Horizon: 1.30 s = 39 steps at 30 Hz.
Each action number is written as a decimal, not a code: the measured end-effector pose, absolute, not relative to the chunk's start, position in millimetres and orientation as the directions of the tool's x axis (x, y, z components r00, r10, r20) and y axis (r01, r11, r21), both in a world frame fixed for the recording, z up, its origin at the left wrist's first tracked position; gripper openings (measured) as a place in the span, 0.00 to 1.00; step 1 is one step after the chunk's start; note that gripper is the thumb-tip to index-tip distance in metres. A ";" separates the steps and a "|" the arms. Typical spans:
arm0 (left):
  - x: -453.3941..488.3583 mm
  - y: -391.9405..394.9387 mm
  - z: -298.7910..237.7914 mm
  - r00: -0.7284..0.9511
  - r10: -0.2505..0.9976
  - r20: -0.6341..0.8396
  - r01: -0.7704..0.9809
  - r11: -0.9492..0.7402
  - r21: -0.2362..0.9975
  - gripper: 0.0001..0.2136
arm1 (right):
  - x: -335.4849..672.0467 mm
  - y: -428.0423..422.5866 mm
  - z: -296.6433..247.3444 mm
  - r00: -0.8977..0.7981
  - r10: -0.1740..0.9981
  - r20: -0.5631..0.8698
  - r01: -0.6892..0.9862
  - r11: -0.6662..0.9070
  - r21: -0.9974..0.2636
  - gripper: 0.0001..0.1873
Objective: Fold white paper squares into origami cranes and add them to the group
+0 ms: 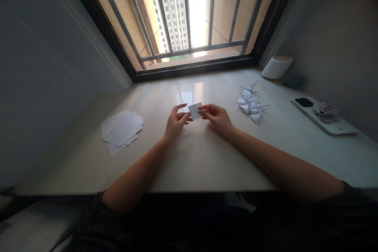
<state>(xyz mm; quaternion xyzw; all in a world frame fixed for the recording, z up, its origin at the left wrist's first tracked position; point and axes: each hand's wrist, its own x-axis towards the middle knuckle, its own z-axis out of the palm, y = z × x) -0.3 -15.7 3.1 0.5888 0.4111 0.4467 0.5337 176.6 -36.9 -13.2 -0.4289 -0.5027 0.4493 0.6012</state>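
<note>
Between my two hands is a small folded square of white paper (195, 110), held just above the tabletop. My left hand (177, 120) pinches its left edge between thumb and a finger, with the index finger raised away from it. On the other side, my right hand (217, 117) grips the right edge with thumb and index finger. To the left lies a loose stack of white paper sheets (122, 128). Several folded paper cranes (251, 100) are heaped to the right of my right hand.
A white table (189, 165) runs up to a barred window (191, 15). At the right stand a white cylindrical container (277, 67), a dark rounded object (293, 81), and a long white device (339, 126) with a dark screen and a small clear-wrapped item (325, 109) on it.
</note>
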 end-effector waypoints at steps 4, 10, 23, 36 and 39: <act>-2.2 -17.0 4.0 0.338 0.916 0.216 0.008 -0.232 0.973 0.28 | 178.1 -35.4 -14.2 0.120 0.969 0.214 -0.075 0.224 -0.972 0.16; -2.5 -16.2 2.1 0.381 0.865 0.327 0.139 -0.403 0.905 0.21 | 178.3 -37.0 -11.5 0.123 0.969 0.212 -0.079 0.223 -0.972 0.16; -2.9 -14.2 4.7 0.358 0.891 0.279 0.183 -0.360 0.915 0.21 | 178.1 -41.7 -6.7 0.059 0.971 0.231 -0.031 0.233 -0.972 0.24; -3.4 -14.1 3.5 0.374 0.883 0.282 0.163 -0.362 0.918 0.19 | 178.4 -42.3 -6.4 0.070 0.974 0.216 -0.014 0.217 -0.976 0.22; -3.7 -14.5 3.6 0.361 0.883 0.299 0.147 -0.370 0.917 0.17 | 178.3 -42.3 -7.1 0.071 0.973 0.221 -0.005 0.222 -0.975 0.22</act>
